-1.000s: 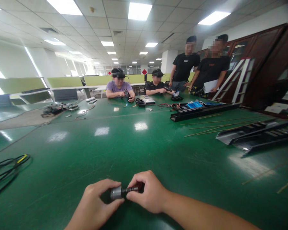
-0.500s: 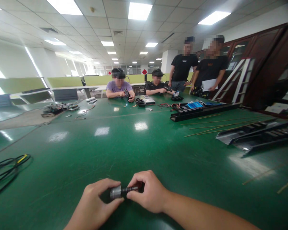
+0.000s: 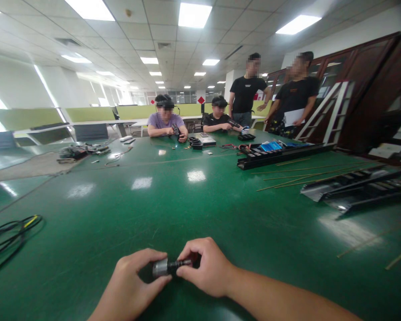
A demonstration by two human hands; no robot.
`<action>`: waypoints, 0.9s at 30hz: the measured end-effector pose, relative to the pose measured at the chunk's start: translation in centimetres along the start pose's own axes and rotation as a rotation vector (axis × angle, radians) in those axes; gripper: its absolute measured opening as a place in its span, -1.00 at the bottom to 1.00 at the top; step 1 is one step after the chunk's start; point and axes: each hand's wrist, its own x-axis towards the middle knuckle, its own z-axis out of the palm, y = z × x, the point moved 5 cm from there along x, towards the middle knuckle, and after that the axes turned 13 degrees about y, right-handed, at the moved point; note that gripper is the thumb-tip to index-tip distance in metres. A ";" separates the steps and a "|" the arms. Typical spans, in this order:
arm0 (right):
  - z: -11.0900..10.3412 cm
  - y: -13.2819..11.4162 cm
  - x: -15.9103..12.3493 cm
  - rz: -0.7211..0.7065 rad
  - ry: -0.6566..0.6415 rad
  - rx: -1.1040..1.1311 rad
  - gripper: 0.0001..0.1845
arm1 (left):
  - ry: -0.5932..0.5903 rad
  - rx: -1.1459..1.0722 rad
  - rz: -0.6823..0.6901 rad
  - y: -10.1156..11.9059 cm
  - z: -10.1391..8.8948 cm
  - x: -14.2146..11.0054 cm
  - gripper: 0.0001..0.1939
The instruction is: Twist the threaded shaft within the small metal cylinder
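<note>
Both my hands are low over the green table mat [image 3: 87, 223], holding a small metal cylindrical part [image 3: 161, 268] between them. Its silver barrel sits in the fingers of my left hand [image 3: 130, 281]. My right hand [image 3: 205, 267] pinches the far end, where a dark ribbed stem [image 3: 180, 264] runs into my fingers. That end is mostly hidden, with a hint of red showing. The part is held just above the mat, and I cannot tell if it touches.
A black cable coil [image 3: 10, 238] lies at the left. Black ducting [image 3: 280, 157], thin wooden rods [image 3: 304, 180] and black metal channels [image 3: 361, 189] lie to the right. Two seated people work with small items across the table; two others stand beyond.
My hands and the part stay almost still. The standing people have moved back from the table, farther from the camera.
</note>
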 end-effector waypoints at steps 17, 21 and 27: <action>-0.2 -0.2 0.0 0.023 0.000 -0.018 -0.93 | 0.024 -0.008 0.031 -0.2 0.1 0.0 -0.77; -0.2 -0.2 0.0 0.026 0.003 -0.014 -0.92 | 0.026 0.000 0.033 -0.1 0.0 0.2 -0.78; -0.1 -0.1 -0.1 0.044 -0.003 -0.003 -0.93 | 0.021 0.017 0.036 -0.2 -0.2 0.1 -0.78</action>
